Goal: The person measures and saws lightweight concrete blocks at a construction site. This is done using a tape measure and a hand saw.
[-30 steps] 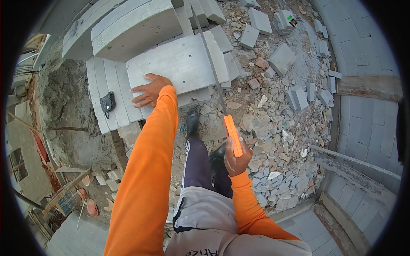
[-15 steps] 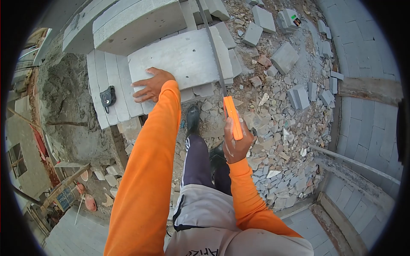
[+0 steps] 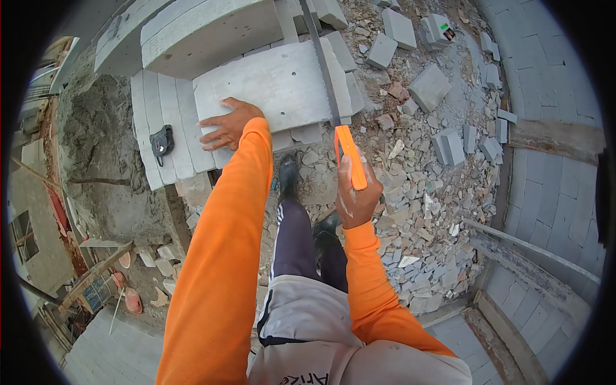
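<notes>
A white lightweight concrete block (image 3: 276,86) lies flat on a stack of similar blocks. My left hand (image 3: 232,125) rests on its near left corner, fingers spread. My right hand (image 3: 359,189) is wrapped round the orange handle of a hand saw (image 3: 324,61). The saw's long grey blade runs away from me along the block's right end, against a narrow strip of block on its other side. How deep the teeth sit is hard to make out. Left of my left hand, a black tape measure (image 3: 162,145) lies on the stacked blocks.
Broken block pieces and rubble (image 3: 417,237) cover the ground to the right. A larger block (image 3: 212,35) stands behind the flat one. Wet-looking mortar (image 3: 102,160) is heaped at left. Wooden boards (image 3: 558,138) lie against the block wall (image 3: 545,64) at right.
The saw and my right hand have moved forward, away from my body, along the block's end. My left hand stays in place on the block.
</notes>
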Action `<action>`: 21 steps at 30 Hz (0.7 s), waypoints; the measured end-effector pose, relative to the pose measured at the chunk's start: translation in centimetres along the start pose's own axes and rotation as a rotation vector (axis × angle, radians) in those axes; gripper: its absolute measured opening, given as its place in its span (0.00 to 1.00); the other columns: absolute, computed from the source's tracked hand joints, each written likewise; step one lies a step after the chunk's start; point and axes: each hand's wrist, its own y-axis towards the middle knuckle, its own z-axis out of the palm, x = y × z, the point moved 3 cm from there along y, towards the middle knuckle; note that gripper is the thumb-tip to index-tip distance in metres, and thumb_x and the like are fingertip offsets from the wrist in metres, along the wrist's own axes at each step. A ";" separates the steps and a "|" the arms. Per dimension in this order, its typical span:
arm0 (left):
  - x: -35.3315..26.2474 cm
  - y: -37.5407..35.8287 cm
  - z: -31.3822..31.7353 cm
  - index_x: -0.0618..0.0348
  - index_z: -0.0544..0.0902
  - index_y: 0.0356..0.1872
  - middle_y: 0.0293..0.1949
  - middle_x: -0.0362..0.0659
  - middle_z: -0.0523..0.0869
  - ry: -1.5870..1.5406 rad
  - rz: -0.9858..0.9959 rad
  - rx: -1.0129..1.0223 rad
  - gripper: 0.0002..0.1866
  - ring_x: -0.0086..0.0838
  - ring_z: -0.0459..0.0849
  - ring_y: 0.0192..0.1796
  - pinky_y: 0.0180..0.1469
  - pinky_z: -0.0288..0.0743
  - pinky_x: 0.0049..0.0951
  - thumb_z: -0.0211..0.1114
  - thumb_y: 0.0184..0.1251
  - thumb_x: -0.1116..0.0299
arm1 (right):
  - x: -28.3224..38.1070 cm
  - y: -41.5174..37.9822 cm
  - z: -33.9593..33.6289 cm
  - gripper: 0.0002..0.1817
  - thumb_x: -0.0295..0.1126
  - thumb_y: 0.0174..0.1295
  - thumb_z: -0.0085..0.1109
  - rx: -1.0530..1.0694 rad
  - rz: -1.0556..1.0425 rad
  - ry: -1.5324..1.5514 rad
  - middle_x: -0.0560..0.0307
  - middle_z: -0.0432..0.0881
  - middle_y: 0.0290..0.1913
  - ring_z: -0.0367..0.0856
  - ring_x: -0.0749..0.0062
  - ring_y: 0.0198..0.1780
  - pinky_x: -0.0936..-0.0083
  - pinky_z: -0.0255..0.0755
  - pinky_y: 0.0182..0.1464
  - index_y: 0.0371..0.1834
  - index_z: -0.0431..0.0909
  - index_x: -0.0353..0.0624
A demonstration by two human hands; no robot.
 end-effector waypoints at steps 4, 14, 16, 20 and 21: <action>0.2 0.1 0.8 0.54 0.60 0.79 0.78 0.62 0.54 -0.005 0.027 -0.049 0.42 0.55 0.49 0.82 0.59 0.76 0.57 0.51 0.72 0.38 | -1.7 -4.3 -2.3 0.19 0.27 0.69 0.63 -0.056 -0.070 -0.078 0.57 0.80 0.25 0.74 0.79 0.24 0.78 0.73 0.30 0.60 0.81 0.31; 0.2 -0.2 -0.1 0.52 0.61 0.79 0.77 0.59 0.58 -0.039 -0.005 -0.026 0.42 0.51 0.50 0.82 0.66 0.69 0.61 0.52 0.71 0.37 | 0.0 -0.3 -0.3 0.18 0.28 0.70 0.62 -0.046 -0.071 0.019 0.53 0.82 0.28 0.78 0.79 0.27 0.77 0.74 0.33 0.59 0.81 0.31; 0.6 -0.1 0.1 0.51 0.62 0.79 0.77 0.57 0.60 -0.054 -0.005 -0.035 0.42 0.47 0.51 0.82 0.70 0.62 0.65 0.52 0.70 0.37 | 0.1 -0.3 -0.7 0.17 0.29 0.70 0.61 -0.030 -0.062 0.019 0.53 0.82 0.28 0.78 0.80 0.28 0.77 0.74 0.34 0.59 0.82 0.31; 1.6 0.3 0.7 0.54 0.65 0.77 0.74 0.56 0.63 -0.133 0.025 -0.101 0.45 0.47 0.55 0.80 0.71 0.47 0.74 0.54 0.66 0.34 | 0.2 -0.1 -0.8 0.17 0.30 0.71 0.62 -0.016 -0.067 0.017 0.54 0.82 0.28 0.78 0.81 0.29 0.77 0.74 0.34 0.58 0.82 0.31; 1.7 0.4 0.6 0.54 0.65 0.77 0.74 0.56 0.63 -0.126 0.030 -0.104 0.45 0.46 0.55 0.80 0.71 0.47 0.74 0.54 0.66 0.34 | 0.2 -0.1 -0.8 0.17 0.30 0.71 0.62 -0.021 -0.070 0.015 0.54 0.82 0.28 0.78 0.80 0.29 0.76 0.74 0.34 0.58 0.82 0.31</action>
